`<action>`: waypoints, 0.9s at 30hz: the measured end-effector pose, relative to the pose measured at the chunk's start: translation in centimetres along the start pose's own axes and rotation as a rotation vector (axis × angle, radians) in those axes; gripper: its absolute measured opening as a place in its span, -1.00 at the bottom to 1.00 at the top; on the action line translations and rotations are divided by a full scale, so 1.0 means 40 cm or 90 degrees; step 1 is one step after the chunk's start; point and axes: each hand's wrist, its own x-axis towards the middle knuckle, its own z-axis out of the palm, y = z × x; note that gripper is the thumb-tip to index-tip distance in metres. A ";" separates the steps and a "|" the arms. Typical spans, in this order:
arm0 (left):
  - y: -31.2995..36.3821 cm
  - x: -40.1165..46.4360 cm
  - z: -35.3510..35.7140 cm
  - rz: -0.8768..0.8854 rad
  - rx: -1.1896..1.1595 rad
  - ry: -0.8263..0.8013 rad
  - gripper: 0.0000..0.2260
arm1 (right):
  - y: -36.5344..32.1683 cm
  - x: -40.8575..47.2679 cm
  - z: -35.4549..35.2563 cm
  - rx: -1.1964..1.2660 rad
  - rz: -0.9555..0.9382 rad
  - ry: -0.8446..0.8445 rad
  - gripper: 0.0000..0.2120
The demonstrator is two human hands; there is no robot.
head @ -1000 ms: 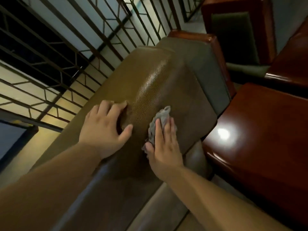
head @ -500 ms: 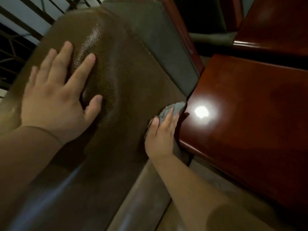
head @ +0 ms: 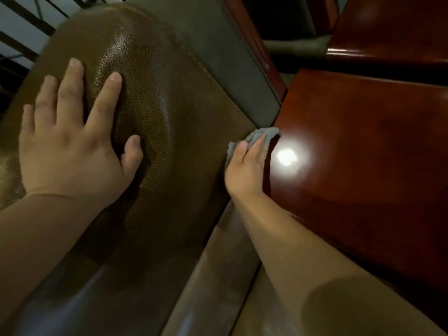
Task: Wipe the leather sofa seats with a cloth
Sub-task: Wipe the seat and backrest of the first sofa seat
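The left hand (head: 70,151) lies flat on the brown leather sofa cushion (head: 155,112), fingers straight and spread apart, thumb out to the side, palm pressing a shallow dent into the pebbled leather. It holds nothing. The right hand (head: 244,168) is lower, at the cushion's right edge, its fingers laid fairly straight over a small grey cloth (head: 259,137) and pressing it against the corner of the cushion where it meets the neighbouring wood; whether the thumb curls under the cloth cannot be seen. The two hands are well apart.

Just beside the cloth stands a glossy reddish-brown wooden bench (head: 363,151), a bright spot of light reflected on its top. Beyond the cushion runs the sofa's grey-green side panel (head: 223,59) with a wooden frame rail. Farther back, more polished wood, and dark window bars (head: 26,20) at the upper left. No writing is legible.
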 end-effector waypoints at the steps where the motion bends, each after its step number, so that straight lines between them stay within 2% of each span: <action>1: -0.001 -0.001 -0.001 -0.001 -0.003 0.002 -0.29 | -0.013 -0.044 0.011 -0.006 -0.021 -0.022 -0.34; 6: 0.014 -0.008 -0.020 -0.023 0.023 0.009 -0.33 | -0.040 -0.333 0.066 -0.084 -0.104 -0.133 -0.31; 9: 0.019 -0.010 -0.022 -0.020 0.025 0.010 -0.31 | -0.016 -0.242 0.054 -0.099 -0.187 -0.076 -0.30; 12: 0.007 -0.015 -0.005 -0.004 0.026 0.032 -0.33 | -0.014 -0.099 0.031 -0.076 -0.139 -0.028 -0.33; 15: -0.001 -0.024 -0.002 -0.007 0.033 0.053 -0.35 | 0.023 -0.138 0.045 -0.065 -0.144 -0.040 -0.34; 16: -0.001 -0.030 -0.005 -0.014 0.036 0.056 -0.36 | 0.054 -0.201 0.056 -0.089 -0.159 -0.050 -0.34; 18: 0.006 -0.043 -0.014 -0.016 0.029 0.048 -0.37 | 0.138 -0.356 0.074 -0.239 -0.223 -0.059 -0.32; 20: 0.011 -0.070 -0.040 -0.006 0.024 0.025 -0.38 | 0.213 -0.486 0.078 -0.380 -0.260 -0.117 -0.30; 22: -0.004 -0.153 -0.063 0.059 0.069 -0.030 -0.33 | 0.249 -0.549 0.075 -0.459 -0.242 -0.189 -0.29; 23: -0.023 -0.227 -0.070 0.125 0.120 -0.063 -0.30 | 0.255 -0.561 0.075 -0.483 -0.228 -0.212 -0.29; 25: -0.102 -0.419 -0.079 0.296 0.218 -0.137 -0.27 | 0.250 -0.550 0.077 -0.500 -0.234 -0.173 -0.30; 27: -0.194 -0.572 -0.081 0.441 0.274 -0.162 -0.31 | 0.233 -0.497 0.072 -0.475 -0.210 -0.097 -0.32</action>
